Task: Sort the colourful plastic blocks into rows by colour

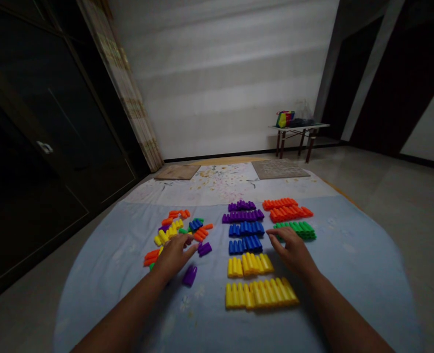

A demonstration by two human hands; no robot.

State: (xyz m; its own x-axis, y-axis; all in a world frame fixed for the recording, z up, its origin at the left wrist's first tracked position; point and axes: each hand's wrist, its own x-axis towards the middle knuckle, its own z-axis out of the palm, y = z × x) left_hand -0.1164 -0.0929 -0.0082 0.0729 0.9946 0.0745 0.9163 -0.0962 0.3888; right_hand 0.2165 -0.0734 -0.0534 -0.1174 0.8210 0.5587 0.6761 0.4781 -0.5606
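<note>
My left hand (178,250) is over a loose mixed pile at the left, its thumb and fingers apart, beside a small purple piece (204,249). Another purple piece (190,276) lies nearer me. Yellow pieces (168,232) and orange pieces (201,234) are in that pile. My right hand (288,245) hovers by the near-left side of the green group (299,229), thumb and fingers apart, with nothing visible between them. To its left run sorted rows: purple (243,215), blue (246,244) and yellow (261,293). Orange rows (290,213) stand behind the green ones.
A pale blue cloth (202,318) covers the rounded table. Two flat boards, one brown (178,172) and one greyish (279,169), lie at its far edge. A small side table (299,128) with a colourful bag (285,118) stands by the wall.
</note>
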